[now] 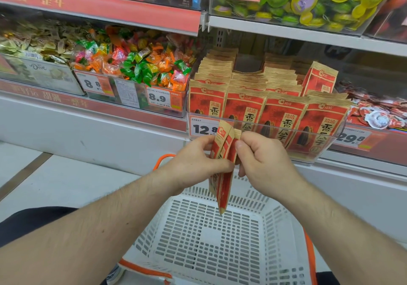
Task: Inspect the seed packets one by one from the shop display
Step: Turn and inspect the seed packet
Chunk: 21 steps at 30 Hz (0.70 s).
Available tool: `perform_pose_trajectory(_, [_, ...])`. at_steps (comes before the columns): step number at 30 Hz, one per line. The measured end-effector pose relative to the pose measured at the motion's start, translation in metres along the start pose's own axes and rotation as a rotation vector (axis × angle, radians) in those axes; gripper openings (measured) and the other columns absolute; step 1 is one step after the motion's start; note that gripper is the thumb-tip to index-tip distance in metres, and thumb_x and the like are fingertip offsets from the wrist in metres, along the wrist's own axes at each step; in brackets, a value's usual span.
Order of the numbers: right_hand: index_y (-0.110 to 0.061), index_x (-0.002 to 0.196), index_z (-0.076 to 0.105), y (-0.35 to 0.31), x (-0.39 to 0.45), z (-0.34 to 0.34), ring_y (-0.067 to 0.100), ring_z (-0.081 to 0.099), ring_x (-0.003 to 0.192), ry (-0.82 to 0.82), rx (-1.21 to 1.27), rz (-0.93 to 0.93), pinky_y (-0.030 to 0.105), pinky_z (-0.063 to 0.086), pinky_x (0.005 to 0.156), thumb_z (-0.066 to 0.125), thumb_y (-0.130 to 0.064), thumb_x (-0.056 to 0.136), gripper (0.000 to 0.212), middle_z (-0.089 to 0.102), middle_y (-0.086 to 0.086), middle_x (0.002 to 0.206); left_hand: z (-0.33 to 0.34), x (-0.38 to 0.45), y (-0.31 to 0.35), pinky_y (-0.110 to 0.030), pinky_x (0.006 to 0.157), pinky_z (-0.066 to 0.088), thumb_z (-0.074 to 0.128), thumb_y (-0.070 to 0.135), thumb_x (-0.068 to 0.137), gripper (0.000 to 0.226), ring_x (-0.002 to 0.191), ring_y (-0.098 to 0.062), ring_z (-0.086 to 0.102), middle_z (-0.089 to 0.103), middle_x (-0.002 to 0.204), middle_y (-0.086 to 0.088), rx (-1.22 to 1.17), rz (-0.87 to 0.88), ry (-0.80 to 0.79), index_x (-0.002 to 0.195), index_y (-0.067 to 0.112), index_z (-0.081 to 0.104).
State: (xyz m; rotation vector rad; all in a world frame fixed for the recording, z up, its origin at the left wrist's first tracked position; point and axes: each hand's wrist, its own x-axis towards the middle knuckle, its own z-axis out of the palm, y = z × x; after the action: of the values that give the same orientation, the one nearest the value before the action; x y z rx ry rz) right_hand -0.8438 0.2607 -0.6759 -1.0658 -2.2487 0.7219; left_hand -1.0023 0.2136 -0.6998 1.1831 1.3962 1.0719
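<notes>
My fingers (220, 166) on the left hand (193, 165) are curled round a small bunch of seed packets (223, 170), thumb on the near face, holding them edge-on to me so I see mostly their thin sides. My right hand (262, 161) pinches the top edge of the rightmost packet in the bunch between thumb and forefinger, the other fingers tucked in behind it. I count two, maybe three packets in the bunch; I cannot tell for sure from this angle.

Directly below the packets sits a white slotted basket (198, 240) with orange trim, and the lower corner of the bunch hangs above its floor without touching it.

I judge I am mid-inspection: one packet is being separated from the others so its face can be read. The next move calls for peeling that packet clear with the right hand and turning it flat toward me, while the left keeps its grip firm enough that the rest do not slip into the basket.

Beyond my hands, the clear display tray (330, 150) holds rows of the same red-and-tan packets (284, 112) standing upright, with a 12.8 price tag (203, 128) at its front left. To the left is a bin of wrapped sweets (136, 64); above, a shelf of green and yellow sweets (308, 0).
</notes>
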Motion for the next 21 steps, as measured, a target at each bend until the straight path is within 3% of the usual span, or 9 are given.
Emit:
perform_pose_trajectory(1, [-0.004,0.074,0.054,0.0,0.0,0.001,0.019,0.059,0.055,-0.012,0.011,0.0,0.039,0.047,0.057,0.046,-0.018,0.1,0.03,0.06,0.004,0.056,-0.001,0.0,0.001,-0.022,0.069,0.05,0.075,0.032,0.064,0.047,0.089,-0.008,0.07,0.069,0.11,0.008,-0.014,0.016,0.017,0.11,0.031,0.065])
perform_pose_trajectory(3, [-0.007,0.073,0.053,-0.001,0.002,0.001,0.01,0.056,0.047,-0.06,0.122,0.047,0.027,0.044,0.051,0.044,-0.015,0.102,0.031,0.06,-0.005,0.053,-0.003,0.001,0.004,-0.037,0.079,0.057,0.073,0.031,0.067,0.049,0.094,-0.015,0.071,0.072,0.11,0.006,-0.105,0.006,0.013,0.114,0.024,0.066])
perform_pose_trajectory(5, [-0.009,0.073,0.054,-0.004,0.004,-0.002,0.009,0.053,0.044,-0.101,0.285,0.102,0.02,0.041,0.049,0.042,-0.012,0.103,0.033,0.057,-0.007,0.052,-0.007,-0.002,0.008,-0.047,0.08,0.055,0.068,0.028,0.072,0.037,0.092,-0.024,0.07,0.072,0.098,-0.006,-0.219,-0.03,-0.083,0.106,0.015,0.068])
perform_pose_trajectory(8, [-0.01,0.069,0.053,-0.01,0.005,-0.006,0.011,0.047,0.041,-0.145,0.468,0.163,0.018,0.038,0.046,0.041,-0.009,0.104,0.037,0.055,-0.004,0.053,-0.008,-0.003,0.008,-0.043,0.075,0.056,0.056,0.032,0.08,0.024,0.092,-0.029,0.065,0.07,0.095,-0.017,-0.273,-0.066,-0.25,0.084,0.012,0.069])
perform_pose_trajectory(12, [-0.008,0.067,0.052,-0.012,0.004,-0.008,0.012,0.043,0.04,-0.164,0.548,0.202,0.021,0.035,0.044,0.04,-0.009,0.103,0.038,0.054,0.002,0.056,-0.006,-0.002,0.008,-0.039,0.072,0.056,0.053,0.036,0.08,0.029,0.09,-0.026,0.065,0.071,0.099,-0.016,-0.31,-0.1,-0.304,0.084,0.011,0.068])
perform_pose_trajectory(17, [-0.009,0.067,0.055,-0.011,0.005,-0.008,0.01,0.047,0.042,-0.113,0.462,0.164,0.019,0.038,0.045,0.043,-0.013,0.103,0.038,0.054,0.003,0.056,-0.003,-0.003,0.009,-0.049,0.077,0.057,0.064,0.035,0.079,0.024,0.095,-0.031,0.069,0.073,0.097,-0.014,-0.276,-0.104,-0.157,0.091,0.014,0.068])
perform_pose_trajectory(19, [-0.009,0.066,0.058,-0.008,0.004,-0.008,0.014,0.051,0.048,-0.097,0.286,0.079,0.032,0.043,0.05,0.051,-0.022,0.099,0.037,0.056,0.007,0.056,-0.002,-0.003,0.01,-0.054,0.083,0.057,0.071,0.033,0.082,0.029,0.099,-0.031,0.069,0.074,0.097,-0.009,-0.271,-0.138,-0.051,0.102,0.013,0.064])
perform_pose_trajectory(21, [-0.005,0.064,0.059,-0.008,0.002,-0.013,0.027,0.055,0.055,-0.196,0.136,0.025,0.041,0.047,0.058,0.059,-0.034,0.094,0.041,0.058,0.014,0.06,-0.004,-0.002,0.011,-0.057,0.085,0.057,0.069,0.033,0.088,0.028,0.096,-0.028,0.069,0.072,0.098,-0.006,-0.293,-0.165,0.042,0.107,0.013,0.064])
